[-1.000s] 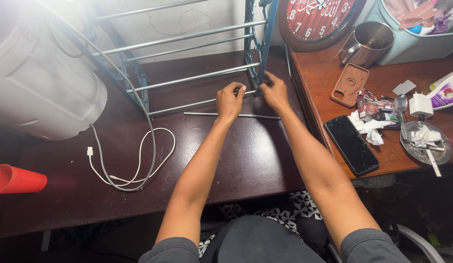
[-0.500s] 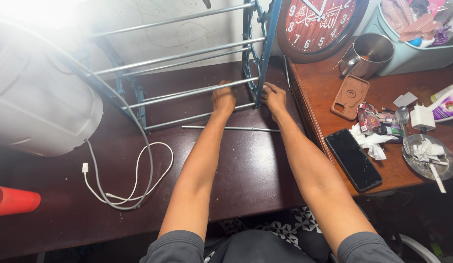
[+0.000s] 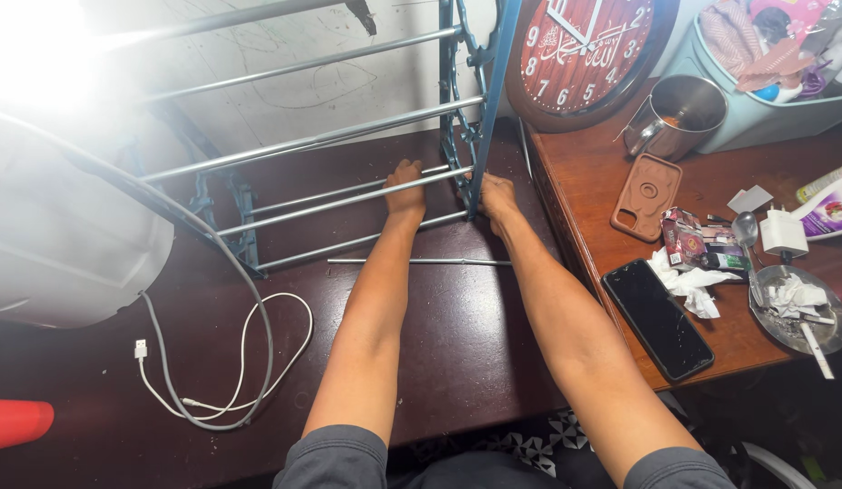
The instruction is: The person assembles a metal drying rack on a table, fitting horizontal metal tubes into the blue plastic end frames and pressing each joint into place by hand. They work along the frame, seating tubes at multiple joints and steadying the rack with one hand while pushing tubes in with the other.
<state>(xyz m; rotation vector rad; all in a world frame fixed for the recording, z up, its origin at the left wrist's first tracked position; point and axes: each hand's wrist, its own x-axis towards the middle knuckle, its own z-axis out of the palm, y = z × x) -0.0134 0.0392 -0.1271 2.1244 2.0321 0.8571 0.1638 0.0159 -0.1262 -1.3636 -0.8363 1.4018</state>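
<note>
Left hand wrapped around a thin, smooth metal rod of a shelving rack, fingers curled over it, knuckles up. Right hand closed at the foot of the rack's blue side frame, where the rods meet it; fingers tucked against the frame, so how firm the grip is cannot be told.

Rack lies tipped on a dark, glossy wooden table, its silver rods running parallel and slanting up to the right. Side frame is painted blue metal with looping openwork. One loose rod, same thin silver tube, lies flat on the tabletop just in front of both wrists, apart from the rack.

Left side: large white plastic tub, rounded, with glare above it. A white charging cable coils loosely on the table near a thicker grey cable. Red plastic object at the lower left edge.

Right side, on a lighter brown wooden surface: round red wall clock leaning upright, steel mug, brown phone case, black phone face up, crumpled tissue, white charger plug, small metal dish holding scraps.
</note>
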